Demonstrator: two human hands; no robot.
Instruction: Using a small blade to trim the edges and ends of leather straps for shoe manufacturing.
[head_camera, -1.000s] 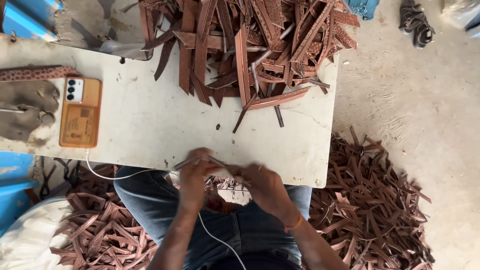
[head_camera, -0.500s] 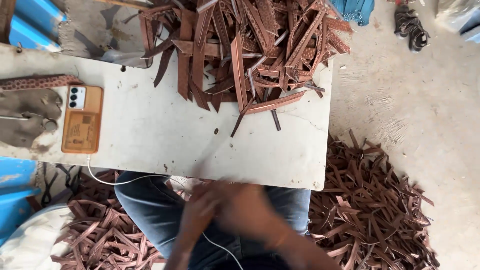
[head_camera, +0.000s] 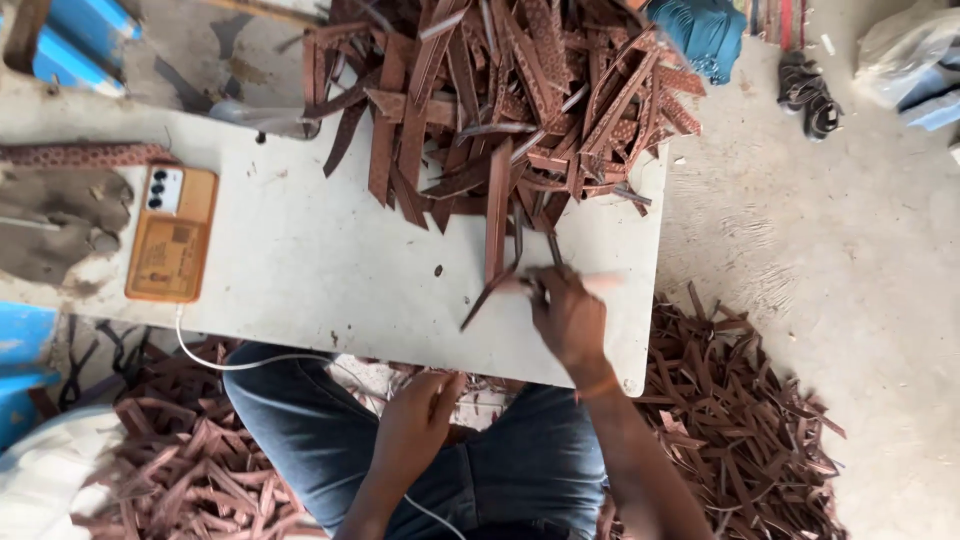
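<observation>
Here, the right hand (head_camera: 568, 318) was stretched out over the white table (head_camera: 320, 270), its fingers pinched on the near end of a brown leather strip (head_camera: 497, 215) at the front edge of the heap. That strip lay lengthwise, running from the fingers back toward the big pile of brown strips (head_camera: 520, 100) that covered the far part of the table. A thinner, darker strip (head_camera: 487, 296) slanted away to the left just below the fingertips; whether the hand held that one as well could not be told, since the fingers were partly blurred.

The left hand (head_camera: 418, 415) hung below the near table edge, over the lap in blue jeans (head_camera: 300, 430). Its fingers were loosely curled, touching a small bunch of strips (head_camera: 480, 385) that rested on the knees; whether it gripped anything could not be made out.

On the left part of the table lay a phone in an orange-brown case (head_camera: 172, 233), face down, with a white cable (head_camera: 230, 362) running from it off the near edge. Just beside it, farther left, sat a grey crumpled glove (head_camera: 60, 222), and a patterned strip (head_camera: 85, 154) lay above that.

On the floor, heaps of cut brown strips (head_camera: 740, 420) spread on both sides of the legs. A pair of dark sandals (head_camera: 808, 95) stood well apart on the concrete, near a teal cloth (head_camera: 705, 35).
</observation>
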